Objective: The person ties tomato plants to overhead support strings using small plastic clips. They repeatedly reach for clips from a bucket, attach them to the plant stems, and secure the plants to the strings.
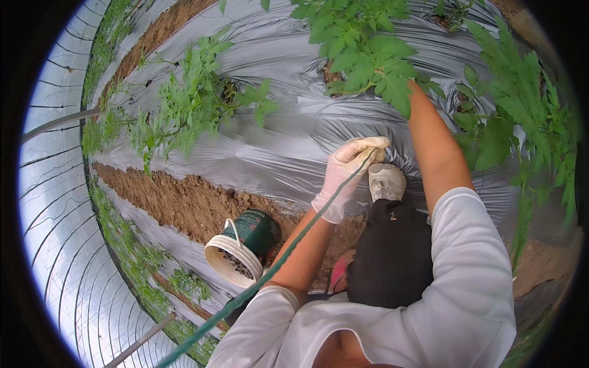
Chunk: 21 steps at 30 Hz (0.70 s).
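Observation:
My left hand [352,170], in a thin whitish glove, is closed on a green twine [317,221] that runs from its fingers down to the lower left, close to the camera. Leaves of a tomato plant [359,55] cover my right hand; only the forearm shows, reaching into the foliage, so its fingers and anything in them are hidden. The plant rises from a soil hole in silver plastic mulch film [276,152]. My left hand is above the film, beside the light shoe on my foot [387,181].
A green bucket [257,232] with a white rim and handle lies tilted on the bare soil path [184,198], small dark pieces inside. More tomato plants [193,96] stand at left and right [529,106]. A metal pole [142,340] is at lower left.

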Each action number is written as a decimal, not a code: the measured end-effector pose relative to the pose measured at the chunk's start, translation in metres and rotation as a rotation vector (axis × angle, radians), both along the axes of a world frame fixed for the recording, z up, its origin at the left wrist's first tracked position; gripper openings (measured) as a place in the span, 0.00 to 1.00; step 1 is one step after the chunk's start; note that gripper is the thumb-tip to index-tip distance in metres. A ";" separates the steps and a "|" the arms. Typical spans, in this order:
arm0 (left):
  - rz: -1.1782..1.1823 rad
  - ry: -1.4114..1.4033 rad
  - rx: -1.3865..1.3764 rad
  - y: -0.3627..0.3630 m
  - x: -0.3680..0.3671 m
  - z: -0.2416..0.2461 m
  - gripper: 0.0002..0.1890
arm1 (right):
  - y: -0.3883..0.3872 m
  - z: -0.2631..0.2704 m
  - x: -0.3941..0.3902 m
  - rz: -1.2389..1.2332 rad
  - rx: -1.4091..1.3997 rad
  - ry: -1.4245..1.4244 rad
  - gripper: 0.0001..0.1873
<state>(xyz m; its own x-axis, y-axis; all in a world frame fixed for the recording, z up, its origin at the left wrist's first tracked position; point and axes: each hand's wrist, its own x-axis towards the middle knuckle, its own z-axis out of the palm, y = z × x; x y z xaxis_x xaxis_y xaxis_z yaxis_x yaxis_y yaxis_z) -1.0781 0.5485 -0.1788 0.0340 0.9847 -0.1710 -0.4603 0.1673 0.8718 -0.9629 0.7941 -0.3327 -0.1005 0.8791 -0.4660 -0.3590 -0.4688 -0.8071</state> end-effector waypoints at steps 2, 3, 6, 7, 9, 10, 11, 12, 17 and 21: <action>-0.025 -0.028 -0.046 0.017 0.027 -0.011 0.13 | -0.017 -0.011 0.006 -0.006 0.049 -0.064 0.22; -0.053 -0.041 -0.092 0.023 0.041 -0.018 0.14 | -0.025 -0.019 0.009 -0.010 0.051 -0.012 0.22; 0.085 -0.013 -0.090 0.034 0.076 -0.048 0.11 | -0.045 -0.047 0.011 0.000 0.088 0.102 0.24; 0.161 -0.012 -0.056 0.040 0.085 -0.063 0.10 | -0.050 -0.055 0.010 0.016 0.095 0.198 0.25; 0.281 -0.078 -0.145 0.046 0.088 -0.097 0.10 | -0.064 -0.068 0.017 0.136 0.172 -0.033 0.24; 0.294 -0.057 -0.186 0.050 0.085 -0.116 0.10 | -0.072 -0.071 0.026 0.284 0.136 -0.160 0.23; 0.308 -0.028 -0.251 0.054 0.080 -0.135 0.10 | -0.080 -0.073 0.027 0.267 0.147 -0.210 0.22; 0.318 0.128 -0.203 0.061 0.074 -0.153 0.10 | -0.086 -0.071 0.031 0.164 0.221 -0.122 0.21; 0.383 0.144 -0.062 0.087 0.059 -0.202 0.09 | -0.102 -0.036 0.032 0.079 0.258 -0.001 0.17; 0.348 -0.018 -0.039 0.114 0.056 -0.195 0.10 | -0.099 -0.006 0.033 -0.038 -0.036 0.174 0.15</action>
